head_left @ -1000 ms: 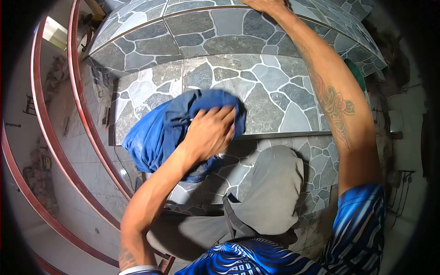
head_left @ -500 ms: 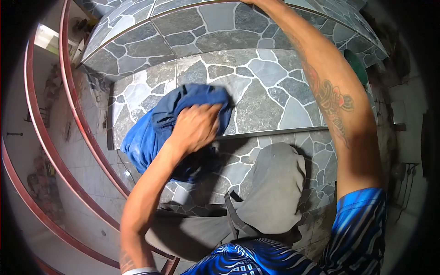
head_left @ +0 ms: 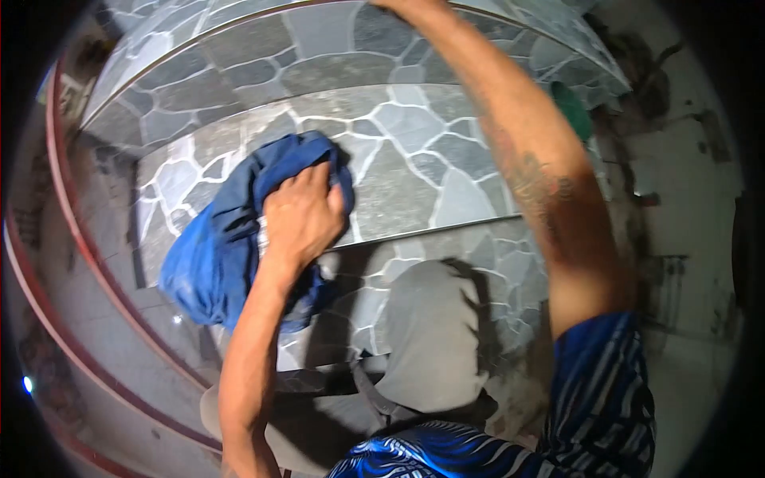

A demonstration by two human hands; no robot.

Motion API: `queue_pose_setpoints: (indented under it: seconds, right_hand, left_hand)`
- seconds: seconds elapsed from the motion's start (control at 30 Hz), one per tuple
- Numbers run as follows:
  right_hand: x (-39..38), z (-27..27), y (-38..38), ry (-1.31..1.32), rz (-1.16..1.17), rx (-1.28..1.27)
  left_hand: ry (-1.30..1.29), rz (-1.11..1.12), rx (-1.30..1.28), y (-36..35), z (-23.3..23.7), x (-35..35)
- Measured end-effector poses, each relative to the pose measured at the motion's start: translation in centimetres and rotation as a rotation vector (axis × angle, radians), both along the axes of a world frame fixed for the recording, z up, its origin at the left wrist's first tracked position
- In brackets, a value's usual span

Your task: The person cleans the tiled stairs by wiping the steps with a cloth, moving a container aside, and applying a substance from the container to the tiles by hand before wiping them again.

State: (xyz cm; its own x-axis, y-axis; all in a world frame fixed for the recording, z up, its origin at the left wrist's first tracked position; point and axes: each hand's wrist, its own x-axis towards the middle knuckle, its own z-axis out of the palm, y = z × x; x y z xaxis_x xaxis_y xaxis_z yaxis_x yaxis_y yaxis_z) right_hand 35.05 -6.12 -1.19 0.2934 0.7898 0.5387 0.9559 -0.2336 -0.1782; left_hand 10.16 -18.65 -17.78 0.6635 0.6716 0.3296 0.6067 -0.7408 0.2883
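A bunched blue cloth (head_left: 231, 211), perhaps a garment, lies on the stone-patterned tile step (head_left: 414, 179) and hangs over its front edge. My left hand (head_left: 304, 213) presses into its upper right part, fingers bent into the folds and fingertips partly hidden by fabric. My right arm stretches up to the higher step. Only a sliver of my right hand (head_left: 392, 3) shows at the top edge of the view, resting by that step's rim, and its fingers are out of sight.
Red metal rails (head_left: 88, 247) curve along the left side. My bent knee in grey trousers (head_left: 434, 334) is over the lower step. Behind my right arm is a green object (head_left: 572, 111). A riser (head_left: 263, 60) of the same tile stands behind the cloth.
The view has shifted, so the step and cloth appear further left. My left hand has turned on the cloth, its fingers now pointing more upward and more spread. My right hand stays by the upper rim.
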Motion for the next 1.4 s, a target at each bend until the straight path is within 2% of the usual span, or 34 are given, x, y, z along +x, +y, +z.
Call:
queue_pose_setpoints:
  seconds: [0.03,0.1,0.17,0.2,0.3,0.33,0.4,0.47,0.53,0.57,0.7,0.87,0.97,1.1,1.23,1.33,1.4]
  right_hand:
    - [-1.3,0.5,-1.7,0.047,-0.027,0.102]
    - [0.1,-0.7,-1.2,-0.019,0.208,0.226]
    - [-1.3,-0.6,-6.6,0.014,0.426,0.352]
    - [-0.5,-1.4,-8.9,-0.181,0.449,0.442]
    - [4.9,-1.8,-18.3,-0.357,0.109,0.203]
    - [7.0,-1.7,-21.2,-0.332,-0.055,0.023]
    - [10.2,-2.7,-25.6,-0.222,-0.245,-0.288]
    - [11.3,-2.5,-27.4,-0.289,-0.066,-0.436]
    - [12.6,-2.8,-28.0,-0.297,-0.116,-0.58]
    - [12.7,-2.7,-27.9,-0.298,-0.139,-0.646]
    - [12.0,0.4,-26.5,-0.298,0.016,-0.606]
    - [4.0,11.6,-21.4,-0.243,-0.007,-0.538]
    - [2.2,15.9,-17.0,-0.252,0.008,-0.463]
    - [5.1,18.5,-11.1,-0.23,0.147,-0.554]
    - [5.1,20.6,-7.6,0.037,0.09,-0.572]
    - [5.6,21.2,-4.9,-0.004,0.079,-0.56]
    - [6.8,20.7,-3.2,-0.121,0.183,-0.509]
  left_hand:
    - [0.006,0.005,-0.025,-0.1,0.2,0.1]
    - [0.015,0.022,-0.07,0.1,1.1,0.0]
    - [0.005,0.034,-0.121,0.3,1.1,0.0]
    - [0.015,0.04,-0.164,0.4,1.3,-0.1]
    - [-0.013,0.057,-0.233,0.9,1.8,0.1]
    - [-0.005,0.061,-0.266,0.6,1.9,-0.1]
    - [0.003,0.073,-0.309,0.7,1.9,-0.2]
    - [0.029,0.083,-0.339,0.7,2.1,-0.2]
    - [0.038,0.095,-0.397,0.8,2.4,0.0]
    - [0.036,0.104,-0.414,0.7,2.3,0.0]
    - [0.007,0.137,-0.487,0.8,2.6,-0.3]
    - [0.031,0.119,-0.61,1.0,2.7,-0.3]
    - [0.097,0.097,-0.673,1.4,3.5,-0.4]
    - [0.123,0.081,-0.771,1.9,3.8,-0.5]
    - [0.036,0.137,-0.729,1.2,3.2,-0.2]
    - [0.015,0.172,-0.738,1.2,3.3,-0.1]
    - [-0.015,0.195,-0.701,0.8,3.2,-0.1]
